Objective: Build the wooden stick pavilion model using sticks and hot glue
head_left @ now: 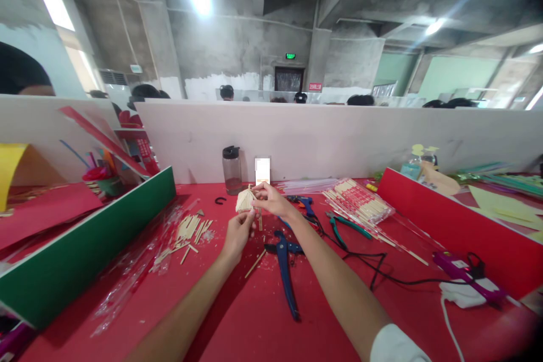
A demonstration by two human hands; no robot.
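A small roof-shaped model made of pale wooden sticks (245, 200) is held up above the red table. My right hand (271, 203) grips its right side and top, fingers closed. Just below, my left hand (241, 232) is closed in a pinch at the model's lower edge; the fingertips partly hide what they touch. Loose cut sticks (190, 230) lie in a pile to the left of my hands. A cutter with dark blue handles (285, 277) rests on the table between my forearms. Beyond my right wrist lies a blue glue gun (306, 203), partly hidden.
Green-handled pliers (339, 232) and bagged wooden sticks (360, 201) lie on the right, near a black cable (382, 277). A dark bottle (232, 172) and a bright-screened phone (262, 169) stand at the back. Green (97, 243) and red (458, 232) dividers flank the table.
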